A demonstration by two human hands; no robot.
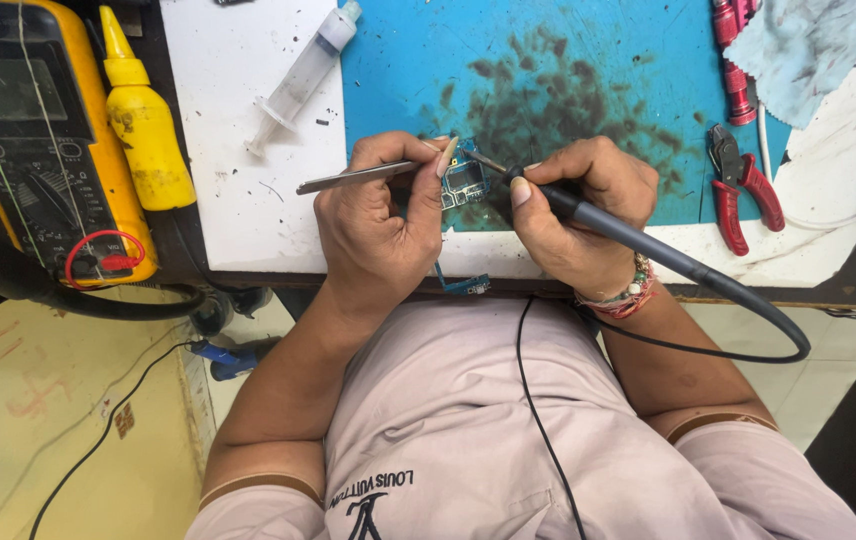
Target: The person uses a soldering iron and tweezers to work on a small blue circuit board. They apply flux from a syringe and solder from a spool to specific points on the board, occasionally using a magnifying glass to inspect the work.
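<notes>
My left hand (378, 225) grips metal tweezers (348, 178), whose tips reach a small blue circuit board (464, 183) on the stained blue work mat (558, 60). My right hand (573, 210) holds a dark soldering iron (598, 222) like a pen, its tip at the same board. The iron's thick grey cable (748, 300) loops off the table edge to the right. A second small blue board piece (466, 286) pokes out at the table edge below my hands.
A yellow multimeter (43, 140) and a yellow squeeze bottle (146, 125) stand at the left. A clear syringe (303, 75) lies on the white table top. Red-handled cutters (743, 190), a red tool (738, 60) and a grey cloth (808, 50) lie at the right.
</notes>
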